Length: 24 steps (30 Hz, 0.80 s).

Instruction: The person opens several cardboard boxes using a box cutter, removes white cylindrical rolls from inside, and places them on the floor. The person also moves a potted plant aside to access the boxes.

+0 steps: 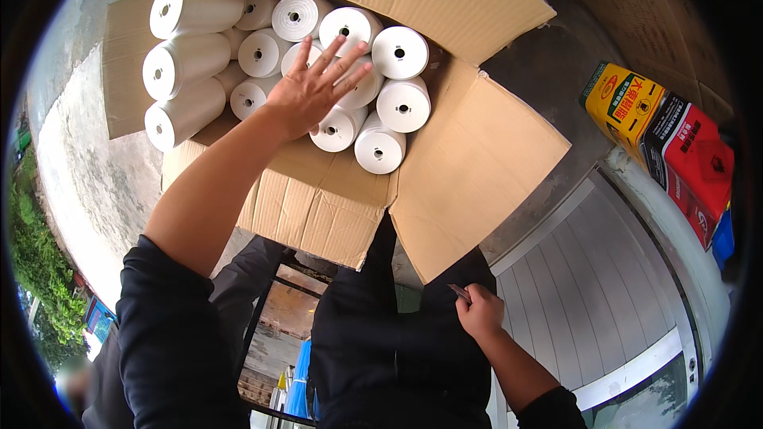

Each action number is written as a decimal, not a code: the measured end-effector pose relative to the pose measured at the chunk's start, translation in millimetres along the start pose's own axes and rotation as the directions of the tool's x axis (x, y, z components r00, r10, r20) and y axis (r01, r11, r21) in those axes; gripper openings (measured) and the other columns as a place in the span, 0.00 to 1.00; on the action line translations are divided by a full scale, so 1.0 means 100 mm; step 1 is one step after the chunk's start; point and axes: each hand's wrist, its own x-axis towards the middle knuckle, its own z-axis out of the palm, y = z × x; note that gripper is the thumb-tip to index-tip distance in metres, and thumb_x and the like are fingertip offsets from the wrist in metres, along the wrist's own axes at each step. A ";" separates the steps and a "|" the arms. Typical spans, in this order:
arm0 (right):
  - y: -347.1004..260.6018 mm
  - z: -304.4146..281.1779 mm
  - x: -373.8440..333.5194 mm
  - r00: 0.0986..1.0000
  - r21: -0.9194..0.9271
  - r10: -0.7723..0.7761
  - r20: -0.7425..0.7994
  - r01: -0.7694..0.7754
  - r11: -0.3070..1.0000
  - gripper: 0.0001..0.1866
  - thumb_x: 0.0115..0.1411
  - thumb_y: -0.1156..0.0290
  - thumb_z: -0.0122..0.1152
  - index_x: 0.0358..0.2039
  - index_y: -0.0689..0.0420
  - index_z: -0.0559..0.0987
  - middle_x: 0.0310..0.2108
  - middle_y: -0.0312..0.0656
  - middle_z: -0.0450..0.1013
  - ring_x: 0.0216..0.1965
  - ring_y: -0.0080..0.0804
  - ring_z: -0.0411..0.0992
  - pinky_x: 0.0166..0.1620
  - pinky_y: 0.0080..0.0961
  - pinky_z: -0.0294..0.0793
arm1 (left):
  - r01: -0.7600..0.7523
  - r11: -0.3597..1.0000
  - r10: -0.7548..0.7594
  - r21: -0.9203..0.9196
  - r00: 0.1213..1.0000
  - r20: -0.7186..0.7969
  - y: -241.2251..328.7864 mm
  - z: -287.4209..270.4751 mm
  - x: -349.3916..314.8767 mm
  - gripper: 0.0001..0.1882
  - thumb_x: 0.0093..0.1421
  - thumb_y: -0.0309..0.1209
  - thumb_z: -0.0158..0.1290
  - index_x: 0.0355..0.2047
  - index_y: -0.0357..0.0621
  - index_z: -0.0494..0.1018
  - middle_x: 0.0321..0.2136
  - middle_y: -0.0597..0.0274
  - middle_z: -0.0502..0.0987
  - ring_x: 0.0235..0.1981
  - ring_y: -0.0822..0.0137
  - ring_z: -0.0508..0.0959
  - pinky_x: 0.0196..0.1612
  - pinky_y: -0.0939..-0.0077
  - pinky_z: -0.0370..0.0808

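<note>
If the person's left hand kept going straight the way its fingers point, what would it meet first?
Probably the white roll second from right in the far row; the fingertips of the left hand already overlap it in view, though contact is unclear.

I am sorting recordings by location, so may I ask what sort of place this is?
Probably an outdoor or open-sided work area: greenery shows at the far left, a grey slatted panel at right, and an open carton of white rolls between them.
</note>
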 end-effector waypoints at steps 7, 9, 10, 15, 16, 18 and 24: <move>0.19 -0.16 0.04 0.999 0.039 -0.037 -0.029 0.039 0.998 0.08 0.49 0.68 0.65 0.25 0.53 0.73 0.24 0.39 0.75 0.24 0.46 0.76 0.27 0.42 0.74 | 0.113 0.985 -0.133 -0.132 0.978 -0.158 0.91 -0.26 0.15 0.38 0.64 0.35 0.48 0.73 0.52 0.49 0.74 0.60 0.37 0.73 0.47 0.47 0.69 0.35 0.49; 0.19 -0.31 0.08 0.997 0.003 -0.081 -0.014 0.081 0.997 0.08 0.49 0.67 0.65 0.25 0.53 0.74 0.24 0.39 0.75 0.25 0.46 0.76 0.28 0.43 0.75 | -0.083 0.982 0.037 -0.170 0.965 -0.260 1.12 0.00 0.08 0.35 0.66 0.36 0.45 0.72 0.52 0.50 0.74 0.60 0.40 0.73 0.48 0.47 0.67 0.33 0.53; 0.24 -0.34 0.08 0.996 -0.037 -0.081 -0.025 0.080 0.996 0.08 0.50 0.65 0.64 0.26 0.53 0.75 0.24 0.40 0.76 0.26 0.47 0.76 0.29 0.43 0.76 | -0.002 0.970 -0.023 -0.242 0.995 -0.099 1.25 -0.01 0.05 0.33 0.66 0.37 0.44 0.71 0.51 0.52 0.74 0.59 0.42 0.73 0.48 0.48 0.66 0.34 0.54; 0.37 -0.68 0.26 0.991 0.040 0.127 -0.040 -0.126 0.991 0.09 0.53 0.63 0.64 0.27 0.54 0.77 0.27 0.42 0.79 0.31 0.49 0.78 0.34 0.45 0.77 | 0.307 0.504 -0.499 -0.807 0.866 0.017 1.50 -0.67 -0.20 0.35 0.59 0.35 0.56 0.67 0.47 0.60 0.70 0.47 0.52 0.70 0.46 0.54 0.68 0.41 0.55; 0.40 -0.76 0.33 0.981 0.048 0.183 -0.057 -0.181 0.982 0.09 0.54 0.63 0.64 0.26 0.55 0.77 0.27 0.43 0.79 0.32 0.49 0.78 0.34 0.45 0.76 | 0.333 0.320 -0.618 -0.887 0.783 0.071 1.54 -0.67 -0.32 0.37 0.58 0.37 0.58 0.67 0.46 0.60 0.70 0.46 0.53 0.70 0.45 0.54 0.68 0.41 0.55; 0.58 -0.77 0.69 0.966 0.215 0.184 -0.182 -0.144 0.966 0.08 0.58 0.67 0.60 0.33 0.58 0.81 0.27 0.46 0.79 0.30 0.46 0.79 0.33 0.41 0.76 | 0.387 0.014 -0.798 -0.922 0.559 0.223 1.66 -0.47 -0.82 0.42 0.54 0.42 0.63 0.66 0.43 0.60 0.69 0.44 0.55 0.69 0.44 0.55 0.68 0.41 0.54; 0.26 -2.00 1.57 0.945 0.585 0.049 -0.324 0.159 0.795 0.12 0.65 0.76 0.50 0.47 0.59 0.78 0.24 0.32 0.70 0.17 0.16 0.64 0.16 0.17 0.60 | 0.541 -0.327 -0.905 -0.775 0.056 0.421 1.66 0.12 -1.96 0.46 0.53 0.40 0.64 0.67 0.37 0.54 0.66 0.38 0.56 0.66 0.41 0.61 0.65 0.55 0.62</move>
